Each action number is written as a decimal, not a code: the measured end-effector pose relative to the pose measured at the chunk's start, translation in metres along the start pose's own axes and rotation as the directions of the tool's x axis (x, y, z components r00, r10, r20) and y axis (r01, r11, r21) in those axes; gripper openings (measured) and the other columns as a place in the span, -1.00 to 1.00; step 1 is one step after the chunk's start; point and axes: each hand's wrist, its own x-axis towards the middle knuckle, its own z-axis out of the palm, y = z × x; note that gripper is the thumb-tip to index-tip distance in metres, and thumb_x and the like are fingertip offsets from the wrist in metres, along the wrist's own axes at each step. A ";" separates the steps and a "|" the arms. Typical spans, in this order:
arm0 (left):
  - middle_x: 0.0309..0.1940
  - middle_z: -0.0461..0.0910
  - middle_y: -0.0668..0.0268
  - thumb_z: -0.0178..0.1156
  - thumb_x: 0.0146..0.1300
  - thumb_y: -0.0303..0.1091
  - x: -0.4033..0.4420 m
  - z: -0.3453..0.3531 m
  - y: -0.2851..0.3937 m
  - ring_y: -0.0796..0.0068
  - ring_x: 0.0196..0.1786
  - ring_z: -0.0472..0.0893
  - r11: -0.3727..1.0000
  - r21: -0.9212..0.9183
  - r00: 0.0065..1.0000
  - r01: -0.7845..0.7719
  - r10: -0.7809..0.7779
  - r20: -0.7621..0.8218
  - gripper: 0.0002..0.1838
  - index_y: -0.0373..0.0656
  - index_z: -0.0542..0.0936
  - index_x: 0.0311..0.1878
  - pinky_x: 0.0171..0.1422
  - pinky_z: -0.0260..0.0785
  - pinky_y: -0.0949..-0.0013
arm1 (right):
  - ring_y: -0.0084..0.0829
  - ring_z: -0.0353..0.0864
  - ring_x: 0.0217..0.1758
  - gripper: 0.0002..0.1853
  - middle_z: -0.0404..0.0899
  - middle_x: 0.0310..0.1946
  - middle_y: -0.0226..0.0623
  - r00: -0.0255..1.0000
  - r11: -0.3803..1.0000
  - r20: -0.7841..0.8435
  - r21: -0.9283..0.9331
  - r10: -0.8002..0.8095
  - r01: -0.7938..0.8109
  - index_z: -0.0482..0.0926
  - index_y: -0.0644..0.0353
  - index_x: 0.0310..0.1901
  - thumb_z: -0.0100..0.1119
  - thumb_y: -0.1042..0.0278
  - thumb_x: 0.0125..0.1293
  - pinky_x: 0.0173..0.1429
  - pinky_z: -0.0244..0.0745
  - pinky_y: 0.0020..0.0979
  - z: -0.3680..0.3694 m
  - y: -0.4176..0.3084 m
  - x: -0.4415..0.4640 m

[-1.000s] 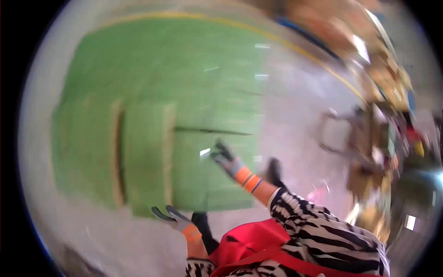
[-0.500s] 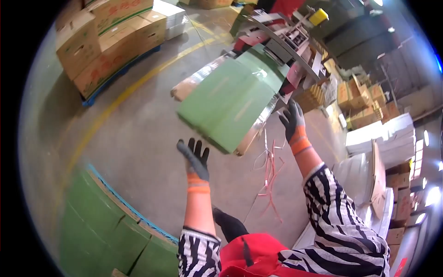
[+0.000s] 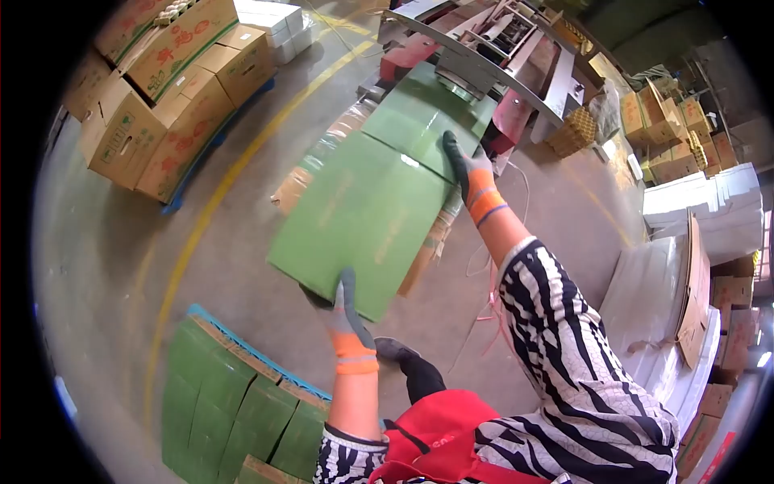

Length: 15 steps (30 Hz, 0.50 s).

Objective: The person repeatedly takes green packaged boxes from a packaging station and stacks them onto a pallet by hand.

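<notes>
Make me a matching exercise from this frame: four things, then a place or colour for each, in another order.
1. Left hand
2. Right hand
3. Apron
4. Stacked brown cartons

A. By the closer green carton's far right corner
B. Red
C. On a blue pallet
D. At that green carton's near edge

Pairs: 1-D, 2-A, 3-B, 4-C

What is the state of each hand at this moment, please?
Left hand: closed on the near edge of the green cardboard, thumb on top.
Right hand: at the green cardboard's right side; whether it grips cannot be told.
</notes>
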 end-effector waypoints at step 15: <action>0.05 0.45 0.27 0.04 0.31 -0.34 -0.105 -0.161 0.035 0.41 0.04 0.48 0.752 0.624 0.962 -0.213 0.273 0.000 -0.64 -0.34 0.40 0.11 0.13 0.34 0.37 | -0.26 0.23 0.31 0.02 0.19 0.29 -0.25 0.826 0.806 0.077 0.183 0.559 -0.562 0.03 0.15 0.37 0.32 -0.24 0.01 0.25 0.27 -0.11 -0.027 0.007 -0.138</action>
